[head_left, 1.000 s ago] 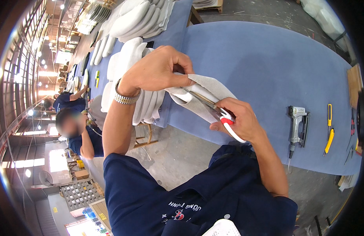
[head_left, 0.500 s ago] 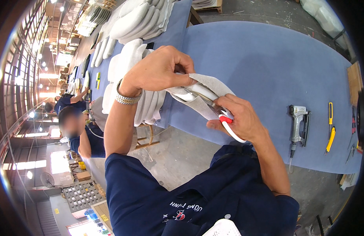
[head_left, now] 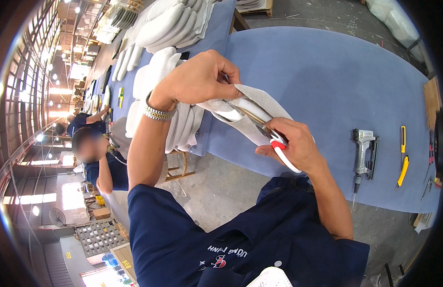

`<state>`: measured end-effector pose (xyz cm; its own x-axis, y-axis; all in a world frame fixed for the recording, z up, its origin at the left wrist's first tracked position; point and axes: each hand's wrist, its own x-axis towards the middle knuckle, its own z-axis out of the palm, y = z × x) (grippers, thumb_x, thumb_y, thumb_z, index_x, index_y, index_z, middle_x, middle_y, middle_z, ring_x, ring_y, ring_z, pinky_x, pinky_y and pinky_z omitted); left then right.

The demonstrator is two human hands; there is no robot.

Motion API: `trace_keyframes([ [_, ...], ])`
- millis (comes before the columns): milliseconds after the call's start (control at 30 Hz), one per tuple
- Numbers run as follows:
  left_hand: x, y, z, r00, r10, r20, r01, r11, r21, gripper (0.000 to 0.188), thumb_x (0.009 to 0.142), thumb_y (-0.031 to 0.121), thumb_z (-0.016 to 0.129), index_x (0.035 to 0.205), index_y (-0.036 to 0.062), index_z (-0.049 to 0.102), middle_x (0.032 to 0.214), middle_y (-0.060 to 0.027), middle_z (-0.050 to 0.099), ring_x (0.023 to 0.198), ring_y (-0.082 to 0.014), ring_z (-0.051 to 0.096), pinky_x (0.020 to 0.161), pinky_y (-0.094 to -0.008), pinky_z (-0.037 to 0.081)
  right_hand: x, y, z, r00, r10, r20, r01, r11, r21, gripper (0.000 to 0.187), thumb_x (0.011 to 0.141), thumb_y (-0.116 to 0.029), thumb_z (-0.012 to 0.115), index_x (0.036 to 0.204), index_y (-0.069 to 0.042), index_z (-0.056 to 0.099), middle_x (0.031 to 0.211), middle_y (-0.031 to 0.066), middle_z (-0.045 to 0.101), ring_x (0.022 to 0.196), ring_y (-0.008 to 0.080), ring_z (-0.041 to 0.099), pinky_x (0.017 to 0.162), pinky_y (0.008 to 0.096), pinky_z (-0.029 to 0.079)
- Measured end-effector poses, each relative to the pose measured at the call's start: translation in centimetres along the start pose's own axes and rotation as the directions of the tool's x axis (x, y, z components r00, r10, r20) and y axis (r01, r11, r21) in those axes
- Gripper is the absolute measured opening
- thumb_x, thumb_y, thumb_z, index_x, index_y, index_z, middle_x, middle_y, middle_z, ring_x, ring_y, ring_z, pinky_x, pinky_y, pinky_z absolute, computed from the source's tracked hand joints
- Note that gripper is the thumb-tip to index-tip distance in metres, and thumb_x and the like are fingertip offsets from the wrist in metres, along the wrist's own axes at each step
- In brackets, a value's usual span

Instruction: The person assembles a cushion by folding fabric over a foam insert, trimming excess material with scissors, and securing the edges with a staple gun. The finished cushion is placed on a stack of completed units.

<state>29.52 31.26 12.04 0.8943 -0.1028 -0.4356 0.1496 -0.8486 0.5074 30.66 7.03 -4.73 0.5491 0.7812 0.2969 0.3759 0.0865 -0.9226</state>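
Observation:
Above the near edge of the blue table, my left hand [head_left: 198, 80] pinches the upper end of a light grey fabric-covered pad [head_left: 267, 104]. The fabric lies folded open along its length, and white material shows inside. My right hand [head_left: 300, 143] grips a pair of scissors [head_left: 287, 160] with white and red handles. Their metal blades lie along the opening, pointing up toward my left hand. The fabric partly hides the blades, so I cannot tell how far apart they are. My right fingers also rest close against the pad's lower end.
On the blue table [head_left: 322, 62] at right lie a staple gun [head_left: 364, 153], yellow cutters [head_left: 402, 170] and thin tools. Stacked grey pads [head_left: 176, 24] stand at far left, with more beneath my left wrist. A co-worker [head_left: 104, 167] is at the left.
Both hands, the pad and the scissors have shifted slightly right and down. My left hand stays pinched on the pad. The nearer co-worker's hand has come up with a tool.

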Motion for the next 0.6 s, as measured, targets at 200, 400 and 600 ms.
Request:
trace_keyframes([
  [200, 0.53, 0.04, -0.35, 1.0, -0.005, 0.018, 0.005, 1.0, -0.021, 0.012, 0.087, 0.006, 0.075, 0.094, -0.0044, 0.076, 0.077, -0.0014, 0.073, 0.068, -0.0026, 0.062, 0.06, -0.0213, 0.049, 0.17, -0.19, -0.57, 1.0, 0.005, 0.0, -0.005, 1.0, 0.017, 0.056, 0.078, -0.049, 0.087, 0.102, -0.002, 0.069, 0.092, 0.0156, 0.069, 0.08, 0.032, 0.068, 0.073, 0.0403, 0.053],
  [400, 0.77, 0.25, -0.15, 0.999, -0.022, 0.03, 0.023, 0.998, -0.057, 0.012, 0.087, 0.006, 0.075, 0.093, -0.0047, 0.076, 0.076, -0.0015, 0.072, 0.067, -0.0023, 0.061, 0.059, -0.0207, 0.047, 0.44, -0.23, -0.07, 0.998, -0.032, -0.046, 0.033, 0.999, 0.016, 0.052, 0.078, -0.043, 0.089, 0.101, -0.001, 0.068, 0.091, 0.0151, 0.068, 0.079, 0.0315, 0.066, 0.071, 0.0397, 0.052],
  [600, 0.67, 0.22, -0.14, 1.0, -0.003, 0.01, 0.003, 1.0, -0.007, 0.012, 0.087, 0.007, 0.075, 0.093, -0.0034, 0.076, 0.075, -0.0006, 0.072, 0.065, -0.0025, 0.058, 0.057, -0.0216, 0.045, -0.4, -0.35, -0.36, 1.0, -0.006, -0.025, 0.005, 1.0, -0.012, 0.05, 0.076, -0.036, 0.091, 0.102, 0.0, 0.067, 0.091, 0.0149, 0.067, 0.077, 0.0312, 0.065, 0.07, 0.0387, 0.052],
])
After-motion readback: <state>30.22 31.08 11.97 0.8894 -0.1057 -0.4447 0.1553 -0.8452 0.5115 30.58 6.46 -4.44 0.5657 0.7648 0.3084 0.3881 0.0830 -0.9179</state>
